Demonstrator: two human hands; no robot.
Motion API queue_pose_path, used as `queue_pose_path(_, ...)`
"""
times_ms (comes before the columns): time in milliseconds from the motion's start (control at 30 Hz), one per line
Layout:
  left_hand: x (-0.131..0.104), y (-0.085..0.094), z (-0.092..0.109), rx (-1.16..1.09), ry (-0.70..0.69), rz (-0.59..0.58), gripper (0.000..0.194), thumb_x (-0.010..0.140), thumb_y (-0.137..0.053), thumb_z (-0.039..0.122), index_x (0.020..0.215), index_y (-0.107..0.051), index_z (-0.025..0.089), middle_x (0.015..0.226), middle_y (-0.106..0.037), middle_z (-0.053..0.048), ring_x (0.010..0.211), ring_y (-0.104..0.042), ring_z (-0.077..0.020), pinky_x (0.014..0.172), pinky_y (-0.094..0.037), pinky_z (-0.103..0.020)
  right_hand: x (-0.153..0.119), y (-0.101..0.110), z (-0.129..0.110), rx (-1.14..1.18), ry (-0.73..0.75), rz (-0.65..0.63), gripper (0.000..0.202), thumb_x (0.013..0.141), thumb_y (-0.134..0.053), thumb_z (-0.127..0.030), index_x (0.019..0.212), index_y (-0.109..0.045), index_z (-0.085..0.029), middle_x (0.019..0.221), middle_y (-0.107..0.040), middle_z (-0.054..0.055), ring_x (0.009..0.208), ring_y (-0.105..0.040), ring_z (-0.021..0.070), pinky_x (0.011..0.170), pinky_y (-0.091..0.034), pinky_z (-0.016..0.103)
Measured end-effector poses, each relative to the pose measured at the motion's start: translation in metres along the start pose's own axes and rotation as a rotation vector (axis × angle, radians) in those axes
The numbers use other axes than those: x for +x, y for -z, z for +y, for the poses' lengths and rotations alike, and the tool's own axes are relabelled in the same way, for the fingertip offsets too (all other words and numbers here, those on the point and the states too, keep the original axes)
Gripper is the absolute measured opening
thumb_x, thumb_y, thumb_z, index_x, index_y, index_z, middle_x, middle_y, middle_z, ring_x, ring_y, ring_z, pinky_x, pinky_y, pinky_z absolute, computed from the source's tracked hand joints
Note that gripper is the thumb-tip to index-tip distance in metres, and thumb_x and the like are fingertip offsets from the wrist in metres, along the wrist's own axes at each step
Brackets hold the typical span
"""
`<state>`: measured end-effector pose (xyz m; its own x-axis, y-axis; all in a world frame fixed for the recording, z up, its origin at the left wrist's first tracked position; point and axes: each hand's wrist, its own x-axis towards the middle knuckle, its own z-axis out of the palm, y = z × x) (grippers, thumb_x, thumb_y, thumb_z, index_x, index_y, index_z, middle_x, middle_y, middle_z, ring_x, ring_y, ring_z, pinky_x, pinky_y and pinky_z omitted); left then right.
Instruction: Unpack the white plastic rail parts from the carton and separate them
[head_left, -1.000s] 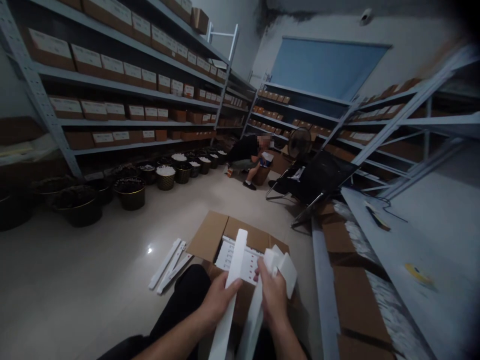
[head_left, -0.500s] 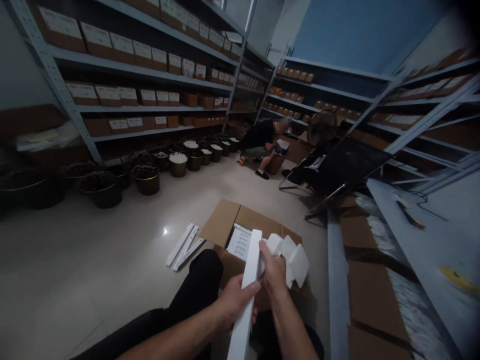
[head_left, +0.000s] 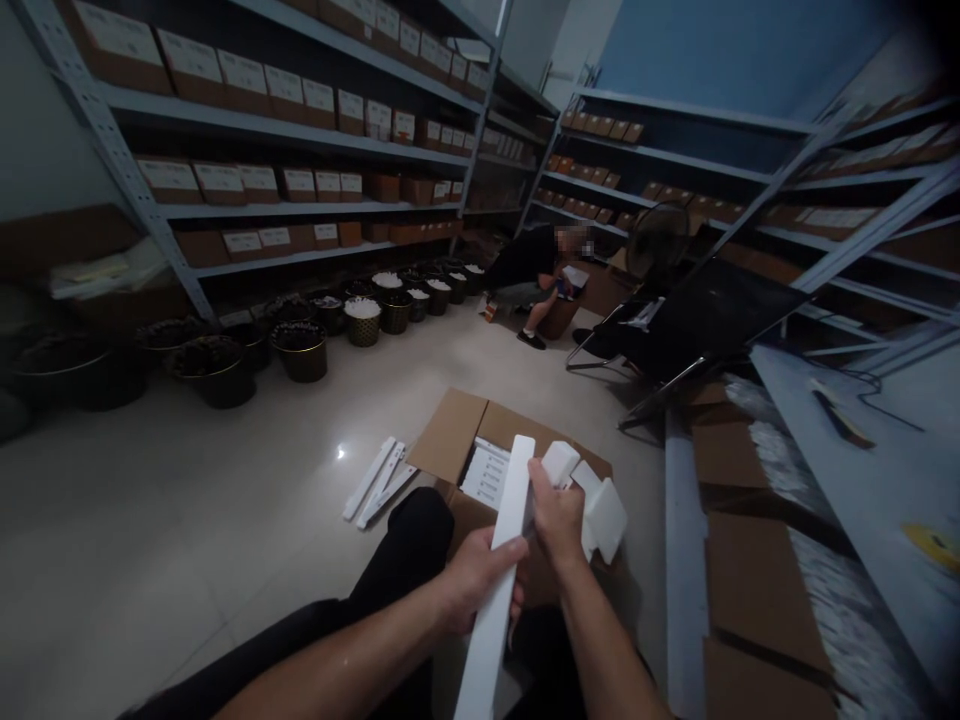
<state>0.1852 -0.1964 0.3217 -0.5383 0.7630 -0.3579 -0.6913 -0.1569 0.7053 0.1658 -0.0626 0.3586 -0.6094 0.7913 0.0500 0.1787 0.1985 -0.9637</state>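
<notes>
Between both hands, over the open box (head_left: 450,440), a long white bar (head_left: 499,580) sits gripped mid-length by left hand (head_left: 480,575), right hand (head_left: 556,515) pinching its foam cap (head_left: 600,505); bar looks stiff, light, foam crumbly.

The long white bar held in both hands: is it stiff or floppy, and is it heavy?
The long white bar probably is stiff: it stays straight though the left hand and right hand grip only its upper part. It seems light, since the hold looks loose. Being flat-sided, it should not roll.
</notes>
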Motion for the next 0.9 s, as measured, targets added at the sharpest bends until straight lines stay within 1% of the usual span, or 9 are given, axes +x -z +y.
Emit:
queue_pose_path(200,-0.015,-0.013,0.024,-0.244,0.048,-0.113,0.047,0.072,-0.061,0.058,0.088,-0.054,0.014,0.063,-0.05,0.002,0.043,-0.046,-0.0069,0.039,-0.039,-0.019,0.004,-0.002,-0.013,0.103,0.03,0.014,0.036,0.069,-0.064,-0.043,0.084,-0.066,-0.01,0.068,-0.066,0.005,0.06,-0.059,0.0167,0.055,-0.045,0.024)
queue_pose_path(233,-0.014,-0.014,0.028,-0.256,0.042,-0.118,0.047,0.073,-0.06,0.058,0.088,-0.054,0.015,0.063,-0.051,0.002,0.043,-0.046,-0.007,0.04,-0.039,-0.02,0.003,-0.002,-0.016,0.111,0.032,0.01,0.035,0.069,-0.064,-0.042,0.085,-0.066,-0.011,0.068,-0.066,0.004,0.061,-0.06,0.0166,0.056,-0.046,0.024)
queue_pose_path(300,-0.006,-0.012,0.038,-0.177,-0.013,-0.053,0.046,0.072,-0.062,0.056,0.087,-0.054,0.014,0.064,-0.053,0.0,0.043,-0.048,-0.0085,0.04,-0.041,-0.022,0.0,0.0,-0.019,0.11,0.027,-0.014,0.035,0.068,-0.066,-0.042,0.084,-0.066,-0.011,0.069,-0.066,0.005,0.061,-0.06,0.0168,0.056,-0.046,0.024)
queue_pose_path(400,0.017,0.004,0.053,-0.07,-0.194,0.142,0.043,0.07,-0.066,0.051,0.087,-0.051,0.014,0.066,-0.055,-0.001,0.046,-0.052,-0.0111,0.042,-0.045,-0.024,-0.017,0.009,-0.019,0.067,-0.013,-0.117,0.037,0.069,-0.066,-0.046,0.082,-0.068,-0.011,0.07,-0.067,0.005,0.061,-0.06,0.0176,0.058,-0.045,0.025)
queue_pose_path(500,0.039,0.03,0.066,-0.119,-0.362,0.314,0.043,0.068,-0.07,0.047,0.088,-0.049,0.016,0.068,-0.056,-0.001,0.051,-0.054,-0.0111,0.047,-0.048,-0.025,-0.048,0.017,-0.009,-0.039,-0.078,-0.314,0.038,0.068,-0.068,-0.045,0.087,-0.069,-0.012,0.071,-0.067,0.004,0.065,-0.06,0.0186,0.063,-0.045,0.026)
queue_pose_path(600,0.049,0.053,0.07,-0.186,-0.41,0.436,0.044,0.066,-0.073,0.045,0.089,-0.048,0.016,0.066,-0.054,0.001,0.051,-0.054,-0.0098,0.05,-0.049,-0.024,-0.082,0.018,0.005,-0.124,-0.094,-0.526,0.039,0.067,-0.07,-0.043,0.093,-0.069,-0.013,0.077,-0.068,0.004,0.071,-0.06,0.0203,0.065,-0.045,0.027)
queue_pose_path(700,0.05,0.066,0.065,-0.214,-0.368,0.489,0.047,0.064,-0.075,0.045,0.09,-0.048,0.016,0.065,-0.054,0.0,0.05,-0.054,-0.0107,0.049,-0.049,-0.025,-0.103,0.013,0.012,-0.189,-0.068,-0.594,0.033,0.074,-0.063,-0.043,0.085,-0.069,-0.012,0.074,-0.066,0.003,0.071,-0.058,0.0199,0.062,-0.044,0.026)
queue_pose_path(800,0.046,0.074,0.061,-0.25,-0.38,0.5,0.047,0.065,-0.073,0.047,0.089,-0.047,0.016,0.064,-0.055,0.001,0.05,-0.054,-0.0108,0.048,-0.048,-0.024,-0.107,0.006,0.008,-0.214,-0.061,-0.614,0.032,0.075,-0.061,-0.043,0.083,-0.069,-0.013,0.071,-0.065,0.003,0.07,-0.057,0.0199,0.061,-0.043,0.025)
queue_pose_path(900,0.042,0.08,0.065,-0.255,-0.386,0.475,0.046,0.067,-0.071,0.048,0.09,-0.046,0.017,0.063,-0.054,0.001,0.047,-0.052,-0.0094,0.045,-0.046,-0.023,-0.108,-0.002,0.002,-0.163,-0.085,-0.581,0.035,0.073,-0.062,-0.046,0.081,-0.069,-0.013,0.07,-0.066,0.004,0.068,-0.058,0.0207,0.06,-0.044,0.026)
